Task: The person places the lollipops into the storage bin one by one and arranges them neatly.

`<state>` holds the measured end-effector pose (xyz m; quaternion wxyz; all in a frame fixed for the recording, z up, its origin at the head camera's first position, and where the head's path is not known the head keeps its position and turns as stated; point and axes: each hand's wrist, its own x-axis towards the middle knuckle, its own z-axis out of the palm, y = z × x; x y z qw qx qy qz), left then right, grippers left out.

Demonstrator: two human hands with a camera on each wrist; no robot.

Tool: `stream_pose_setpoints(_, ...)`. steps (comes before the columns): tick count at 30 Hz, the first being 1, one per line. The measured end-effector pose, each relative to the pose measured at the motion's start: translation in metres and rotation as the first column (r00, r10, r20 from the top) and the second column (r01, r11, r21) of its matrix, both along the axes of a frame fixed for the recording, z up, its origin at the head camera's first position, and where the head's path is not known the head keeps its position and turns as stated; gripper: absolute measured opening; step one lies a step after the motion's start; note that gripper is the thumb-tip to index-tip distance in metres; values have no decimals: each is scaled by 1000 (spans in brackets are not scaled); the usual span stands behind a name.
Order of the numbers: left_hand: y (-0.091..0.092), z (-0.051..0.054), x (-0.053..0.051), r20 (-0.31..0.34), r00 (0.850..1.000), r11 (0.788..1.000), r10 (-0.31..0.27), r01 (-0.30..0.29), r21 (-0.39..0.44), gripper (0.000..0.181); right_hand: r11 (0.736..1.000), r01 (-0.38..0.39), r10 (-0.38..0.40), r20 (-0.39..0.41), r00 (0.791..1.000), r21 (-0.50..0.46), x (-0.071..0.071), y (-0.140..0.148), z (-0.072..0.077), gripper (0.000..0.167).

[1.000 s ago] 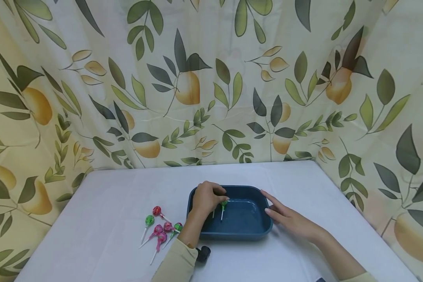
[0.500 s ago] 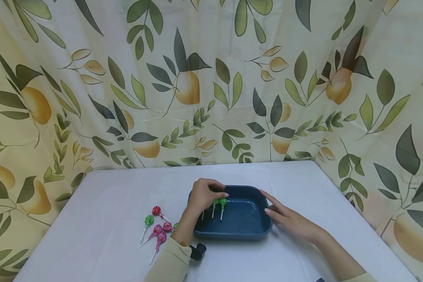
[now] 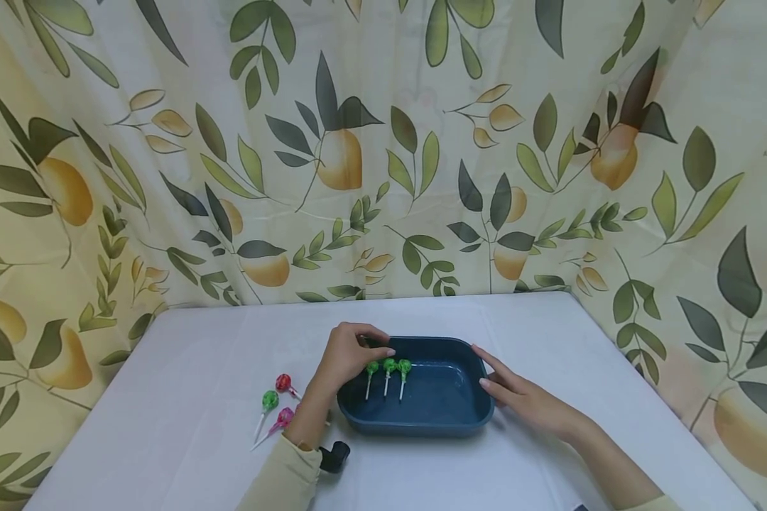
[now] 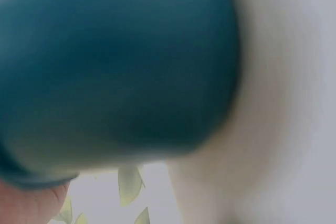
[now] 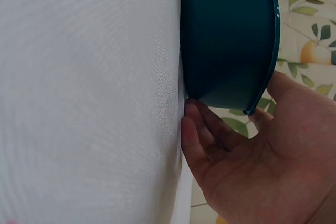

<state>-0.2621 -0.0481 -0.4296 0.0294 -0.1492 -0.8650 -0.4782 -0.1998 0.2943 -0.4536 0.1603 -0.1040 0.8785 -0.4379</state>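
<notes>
In the head view, my left hand (image 3: 348, 355) is over the left rim of a dark blue tray (image 3: 422, 427), thumb just above the heads of the green lollipops (image 3: 389, 365). Three of these lie side by side inside, sticks toward me. I see nothing held in that hand. My right hand (image 3: 524, 397) rests against the tray's right end, its fingers fairly straight. The right wrist view shows the thumb at the rim and fingertips low by the outer wall. Left of the tray lie a red lollipop (image 3: 284, 383), a green lollipop (image 3: 270, 400) and a pink lollipop (image 3: 284, 417).
The tray stands on a table with a white cloth (image 3: 198, 397). Behind it hangs a curtain (image 3: 383, 177) printed with leaves and fruit. A black wrist camera (image 3: 335, 456) sits at my left wrist. My left forearm hides part of the lollipop pile.
My left hand has moved left from the lollipops toward the tray's left rim, uncovering all three green ones. Its forearm now covers more of the pile. The right hand stays put.
</notes>
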Motion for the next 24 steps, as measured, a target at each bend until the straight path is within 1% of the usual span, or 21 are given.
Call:
stream_pose_setpoints(3, -9, 1, 1, 11, 1000, 1000, 25, -25, 2, 20, 1000, -1, 1, -2, 1000, 3, 0, -1, 1, 63)
stream_pose_setpoints(6, -18, -1, 2, 8, 999, 999, 44, -44, 7, 19, 1000, 3, -3, -2, 1000, -2, 0, -1, -1, 63)
stream_pose_setpoints(9, -28, -3, 3, 0, 999, 999, 46, -46, 22, 19, 1000, 2, -2, 1, 1000, -4, -1, 0, -2, 64)
stream_pose_setpoints(12, -36, -6, 4, 6, 999, 999, 41, -41, 31, 21, 1000, 1, -1, 0, 1000, -1, -1, 1, -1, 64)
stream_pose_setpoints(14, -43, -8, 4, 4, 999, 999, 43, -43, 27, 22, 1000, -2, 2, -3, 1000, -2, 0, 2, 0, 64)
stream_pose_setpoints(19, -62, -12, 4, -1, 997, 997, 79, -79, 0, 20, 1000, -14, 14, -7, 1000, -17, 0, 2, 1, 64)
stream_pose_setpoints(24, -87, -11, 7, 37, 992, 992, 122, -121, -27, 19, 1000, -19, 18, -6, 1000, -22, -1, 1, -1, 65)
